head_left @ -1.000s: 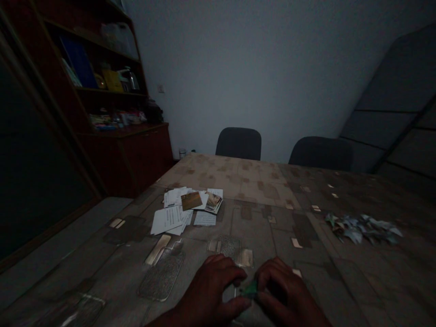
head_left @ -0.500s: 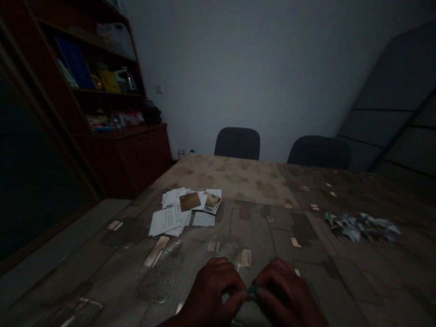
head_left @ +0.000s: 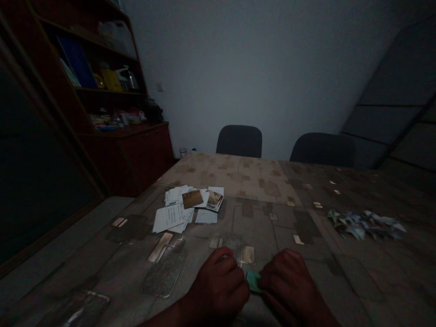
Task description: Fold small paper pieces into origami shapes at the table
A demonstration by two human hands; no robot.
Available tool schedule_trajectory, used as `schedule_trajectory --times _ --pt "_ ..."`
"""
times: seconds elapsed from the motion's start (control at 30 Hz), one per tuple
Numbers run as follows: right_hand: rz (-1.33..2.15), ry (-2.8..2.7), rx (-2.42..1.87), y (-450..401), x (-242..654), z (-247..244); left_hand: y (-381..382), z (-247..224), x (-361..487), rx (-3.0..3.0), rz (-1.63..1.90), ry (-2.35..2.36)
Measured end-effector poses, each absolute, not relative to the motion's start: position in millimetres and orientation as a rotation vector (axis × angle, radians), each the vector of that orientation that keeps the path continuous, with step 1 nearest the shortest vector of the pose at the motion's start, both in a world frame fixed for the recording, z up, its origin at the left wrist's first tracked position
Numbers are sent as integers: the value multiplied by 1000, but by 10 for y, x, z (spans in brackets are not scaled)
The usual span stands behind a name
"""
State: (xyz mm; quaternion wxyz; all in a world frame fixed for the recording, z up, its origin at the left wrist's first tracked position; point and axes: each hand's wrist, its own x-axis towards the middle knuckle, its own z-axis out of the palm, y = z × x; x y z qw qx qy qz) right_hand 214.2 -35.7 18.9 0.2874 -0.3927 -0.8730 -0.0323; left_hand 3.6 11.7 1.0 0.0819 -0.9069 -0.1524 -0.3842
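Right grip (head_left: 289, 279) pinches a green piece (head_left: 252, 281), probably to steady it; left grip (head_left: 221, 284) curls alongside, can't tell if holding.

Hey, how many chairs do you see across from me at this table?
2. The left chair back shows behind the far edge of the table; the right chair back is farther right. More may be hidden.

left hand (head_left: 223, 282) more curled, green piece (head_left: 252, 281) more visible

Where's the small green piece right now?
In the head view, the green piece is low, right of centre, between the left hand and the right hand, which holds it.
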Motion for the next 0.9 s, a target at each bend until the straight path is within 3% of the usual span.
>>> schedule_trajectory --times 0.17,0.33,0.9 --pt "-128 -2371 -1028 -335 2171 84 117 -145 13 -2890 -905 -445" --pt "-50 -2536 -1004 -340 2250 153 153 9 -121 -3099 -716 -401" --pt "174 -2516 -1113 -400 2217 245 203 7 -171 -3294 -650 -539"
